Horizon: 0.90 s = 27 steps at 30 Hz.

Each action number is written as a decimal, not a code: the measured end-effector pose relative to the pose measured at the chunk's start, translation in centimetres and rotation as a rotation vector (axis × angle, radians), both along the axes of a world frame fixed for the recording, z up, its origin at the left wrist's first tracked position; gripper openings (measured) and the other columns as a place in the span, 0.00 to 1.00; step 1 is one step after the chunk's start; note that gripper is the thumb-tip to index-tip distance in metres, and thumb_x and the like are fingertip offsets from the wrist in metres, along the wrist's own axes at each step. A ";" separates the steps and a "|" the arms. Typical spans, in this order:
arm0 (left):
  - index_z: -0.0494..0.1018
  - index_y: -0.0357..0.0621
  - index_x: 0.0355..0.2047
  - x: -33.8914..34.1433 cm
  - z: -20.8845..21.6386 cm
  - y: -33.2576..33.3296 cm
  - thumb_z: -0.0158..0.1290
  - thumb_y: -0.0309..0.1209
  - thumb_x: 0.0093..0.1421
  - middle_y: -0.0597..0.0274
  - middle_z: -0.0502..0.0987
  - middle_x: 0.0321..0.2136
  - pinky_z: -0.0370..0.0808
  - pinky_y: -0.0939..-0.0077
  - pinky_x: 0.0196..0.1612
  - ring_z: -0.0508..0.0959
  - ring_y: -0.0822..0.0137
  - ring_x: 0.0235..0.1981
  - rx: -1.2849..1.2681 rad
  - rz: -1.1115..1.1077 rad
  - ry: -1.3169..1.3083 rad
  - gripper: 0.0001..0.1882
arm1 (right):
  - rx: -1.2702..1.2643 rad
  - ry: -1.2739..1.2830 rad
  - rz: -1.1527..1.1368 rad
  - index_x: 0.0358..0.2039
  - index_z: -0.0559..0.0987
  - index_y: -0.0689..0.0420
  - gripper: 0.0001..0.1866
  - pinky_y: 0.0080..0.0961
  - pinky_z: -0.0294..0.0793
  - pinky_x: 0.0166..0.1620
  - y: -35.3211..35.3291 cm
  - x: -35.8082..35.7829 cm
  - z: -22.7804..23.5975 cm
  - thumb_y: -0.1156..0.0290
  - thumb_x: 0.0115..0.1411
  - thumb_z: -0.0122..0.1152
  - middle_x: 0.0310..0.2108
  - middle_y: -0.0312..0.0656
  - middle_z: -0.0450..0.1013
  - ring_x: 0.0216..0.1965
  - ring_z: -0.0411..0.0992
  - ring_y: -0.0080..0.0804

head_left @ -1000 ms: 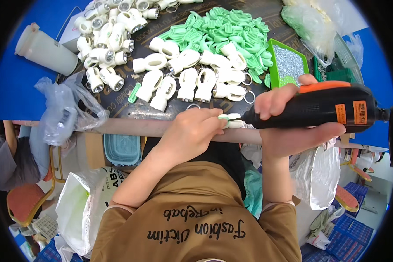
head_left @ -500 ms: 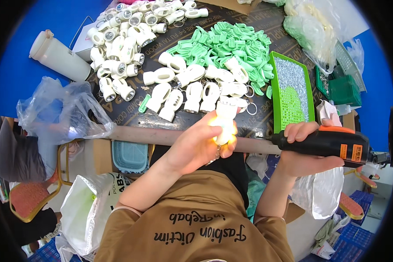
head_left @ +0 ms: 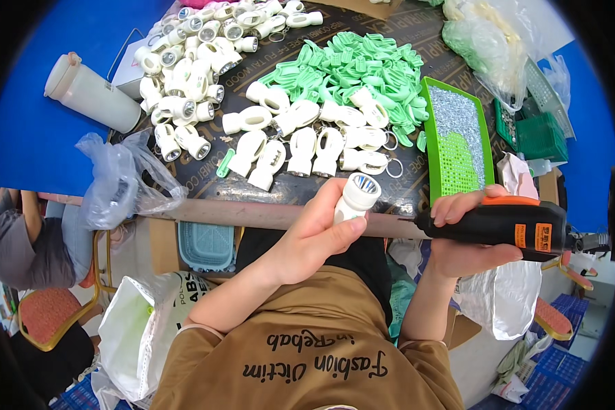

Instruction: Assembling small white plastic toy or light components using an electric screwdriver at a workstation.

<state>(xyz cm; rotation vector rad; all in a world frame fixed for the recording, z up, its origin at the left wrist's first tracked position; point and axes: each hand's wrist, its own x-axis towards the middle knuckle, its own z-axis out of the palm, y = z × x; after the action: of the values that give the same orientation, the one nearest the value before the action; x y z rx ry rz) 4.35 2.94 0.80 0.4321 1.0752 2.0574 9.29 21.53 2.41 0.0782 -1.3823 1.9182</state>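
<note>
The left hand is closed around a white plastic flashlight, lens end tipped up toward the camera, just above the near edge of the worktop. Half a second ago its lens glowed; now it looks unlit. The right hand grips an orange and black electric screwdriver, which has drawn away from the flashlight and lies level to the right. Rows of white flashlights and a heap of green plastic parts lie beyond, beside a green tray.
</note>
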 end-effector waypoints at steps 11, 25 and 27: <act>0.58 0.41 0.46 -0.1 0.3 -0.5 0.43 0.31 0.59 0.67 0.65 0.31 0.53 0.87 0.17 0.59 0.80 0.20 0.011 -0.023 -0.053 0.16 | 0.003 -0.038 -0.026 0.44 0.62 0.59 0.46 0.24 0.64 0.21 -0.2 0.1 0.0 0.25 0.44 0.41 0.15 0.40 0.65 0.13 0.62 0.29; 0.57 0.43 0.48 -0.1 1.4 -1.6 0.44 0.30 0.61 0.69 0.65 0.30 0.54 0.90 0.20 0.59 0.82 0.22 0.143 -0.272 -0.224 0.15 | 0.797 0.449 -0.330 0.39 0.69 0.58 0.13 0.31 0.70 0.41 1.7 4.6 0.6 0.67 0.55 0.54 0.40 0.46 0.68 0.41 0.68 0.39; 0.57 0.42 0.49 0.1 1.3 -1.7 0.46 0.32 0.59 0.65 0.66 0.31 0.54 0.89 0.19 0.60 0.81 0.22 0.103 -0.274 -0.219 0.19 | 0.928 0.103 -0.097 0.32 0.72 0.56 0.10 0.29 0.71 0.35 -1.6 4.6 2.2 0.75 0.47 0.59 0.34 0.45 0.70 0.34 0.70 0.38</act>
<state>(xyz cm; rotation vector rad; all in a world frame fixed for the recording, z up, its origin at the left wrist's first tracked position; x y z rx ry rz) 4.45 1.27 2.07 0.3724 0.7392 1.8704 13.87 19.91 4.65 0.5311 -2.0392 1.0405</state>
